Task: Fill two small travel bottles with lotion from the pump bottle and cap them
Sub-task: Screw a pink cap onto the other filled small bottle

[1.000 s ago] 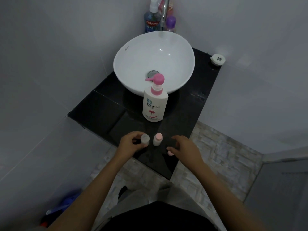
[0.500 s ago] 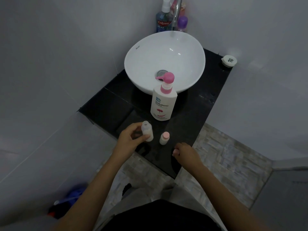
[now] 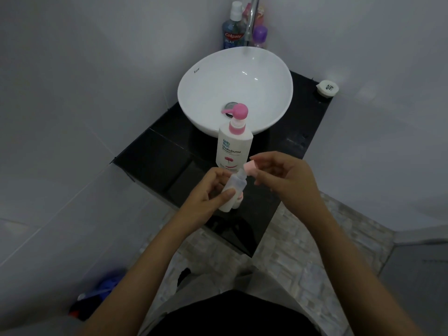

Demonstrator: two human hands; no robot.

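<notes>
My left hand (image 3: pixel 206 192) grips a small translucent travel bottle (image 3: pixel 234 191), lifted and tilted above the black counter (image 3: pixel 155 161). My right hand (image 3: pixel 284 173) pinches a pink cap (image 3: pixel 251 169) right at the bottle's neck. Behind the held bottle, the second travel bottle (image 3: pixel 239 200) with a pink cap stands on the counter, mostly hidden. The white pump bottle (image 3: pixel 234 147) with a pink pump head stands upright just beyond my hands, in front of the basin.
A white bowl basin (image 3: pixel 235 90) sits on the counter under a chrome tap (image 3: pixel 251 18). Mouthwash (image 3: pixel 232 30) and other bottles stand behind it. A small round white object (image 3: pixel 327 88) lies at the counter's far right corner. Tiled floor lies below the counter edge.
My left hand raised the uncapped travel bottle off the counter. My right hand came up from the counter edge with the pink cap to the bottle's neck.
</notes>
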